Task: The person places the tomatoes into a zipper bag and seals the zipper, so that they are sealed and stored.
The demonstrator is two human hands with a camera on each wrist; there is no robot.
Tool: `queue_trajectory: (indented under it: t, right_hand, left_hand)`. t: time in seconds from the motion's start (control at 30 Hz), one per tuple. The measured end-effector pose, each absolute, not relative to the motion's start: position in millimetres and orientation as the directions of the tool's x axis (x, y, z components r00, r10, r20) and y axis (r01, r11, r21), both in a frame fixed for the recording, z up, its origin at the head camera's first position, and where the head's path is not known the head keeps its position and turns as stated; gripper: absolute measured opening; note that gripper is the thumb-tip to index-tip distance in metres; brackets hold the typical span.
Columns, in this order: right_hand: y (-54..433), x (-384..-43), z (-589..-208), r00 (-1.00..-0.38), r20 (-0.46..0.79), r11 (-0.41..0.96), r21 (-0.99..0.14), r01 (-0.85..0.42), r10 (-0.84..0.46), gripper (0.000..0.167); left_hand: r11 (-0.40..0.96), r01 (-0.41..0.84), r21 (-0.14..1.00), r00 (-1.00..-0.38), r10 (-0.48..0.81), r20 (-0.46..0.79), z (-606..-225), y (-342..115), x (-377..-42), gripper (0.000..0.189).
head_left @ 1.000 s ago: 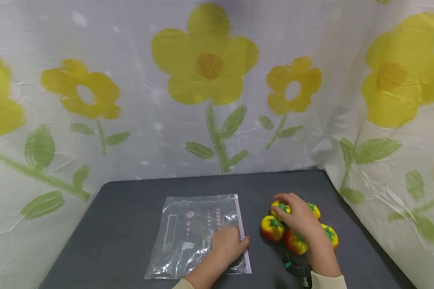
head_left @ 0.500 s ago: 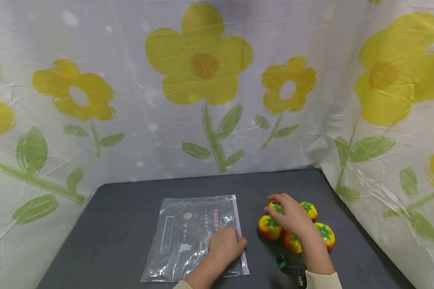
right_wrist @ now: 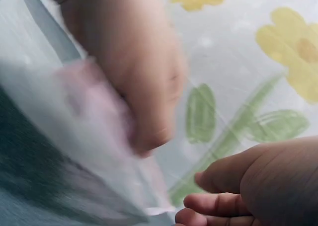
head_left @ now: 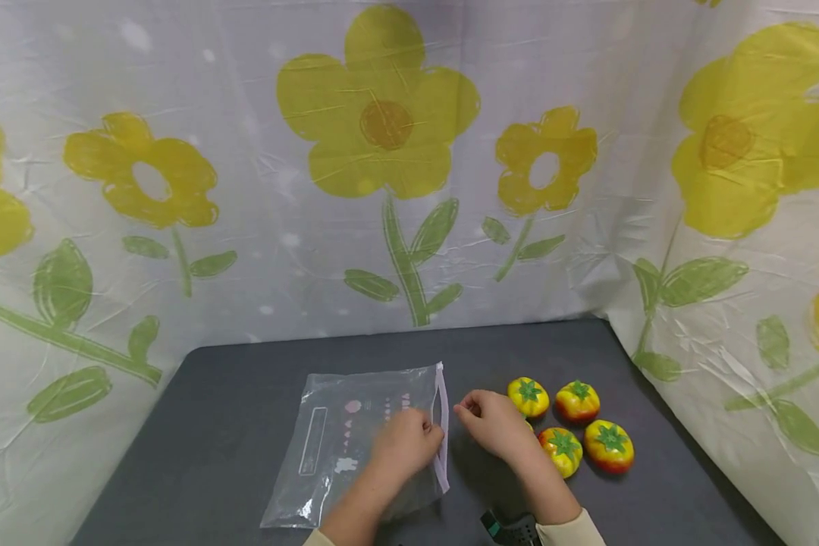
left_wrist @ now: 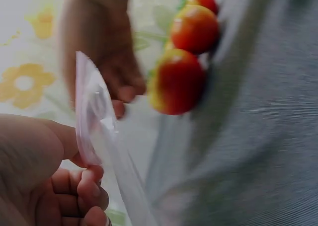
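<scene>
A clear zip bag (head_left: 348,425) with pink and white print lies on the dark table. My left hand (head_left: 406,444) pinches the bag by its pale pink zip edge (head_left: 442,409), which rises and gapes a little from the other side. In the left wrist view, thumb and fingers grip that strip (left_wrist: 84,116). My right hand (head_left: 497,426) hovers just right of the zip edge, fingers loosely bent, with nothing visible in them in the right wrist view. Several yellow-and-red toy fruits with green leafy tops, like persimmons (head_left: 609,446), sit right of it; one is partly hidden behind the hand.
A black strap with a device (head_left: 512,528) is at my right wrist. The dark table (head_left: 246,409) ends at a pale curtain (head_left: 259,250) printed with yellow flowers, which encloses the back and sides.
My right hand has moved left from over the fruits to beside the bag's opening. My left hand has shifted slightly up, lifting the zip edge and parting it.
</scene>
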State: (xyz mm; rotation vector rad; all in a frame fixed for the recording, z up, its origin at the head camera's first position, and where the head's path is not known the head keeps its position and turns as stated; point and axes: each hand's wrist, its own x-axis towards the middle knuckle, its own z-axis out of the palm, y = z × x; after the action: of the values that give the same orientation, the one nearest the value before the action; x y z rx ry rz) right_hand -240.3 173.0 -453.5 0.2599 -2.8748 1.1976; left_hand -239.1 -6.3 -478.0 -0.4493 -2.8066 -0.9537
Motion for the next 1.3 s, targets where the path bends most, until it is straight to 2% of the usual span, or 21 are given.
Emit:
queue_trajectory:
  t: [0.13,0.27,0.4,0.63,0.97,1.1,1.3]
  right_hand:
    - [165,-243,-464,-0.983,-0.013,0.634,-0.766,-0.106,-0.181,0.032]
    - [158,-244,-471,-0.971,-0.069,0.52,-0.852,-0.061,-0.227,0.042]
    - [154,-244,-475,-0.966,-0.08,0.442,-0.896,-0.039,-0.246,0.04]
    - [150,-244,-482,-0.976,-0.103,0.47,-0.883,0.0,-0.193,0.035]
    - [145,-241,-478,-0.971,-0.152,0.434,-0.899,0.058,-0.186,0.033]
    - [143,-240,-476,-0.966,-0.151,0.423,-0.905,0.049,-0.211,0.031]
    - [142,-239,-474,-0.962,-0.132,0.419,-0.908,0.02,-0.241,0.038]
  left_hand:
    - [0.744,0.354,0.566,-0.934,0.25,0.256,-465,-16,-238,0.036]
    - [0.748,0.362,0.556,-0.931,0.257,0.261,-454,-24,-235,0.034]
    - [0.764,0.35,0.542,-0.934,0.238,0.266,-445,-30,-232,0.032]
    - [0.81,0.266,0.523,-0.94,0.099,0.326,-428,-46,-229,0.033]
    - [0.782,0.157,0.604,-0.937,-0.075,0.341,-406,-81,-228,0.034]
    - [0.753,0.137,0.643,-0.951,-0.083,0.299,-404,-86,-229,0.032]
    - [0.746,0.132,0.653,-0.965,-0.054,0.257,-409,-80,-232,0.033]
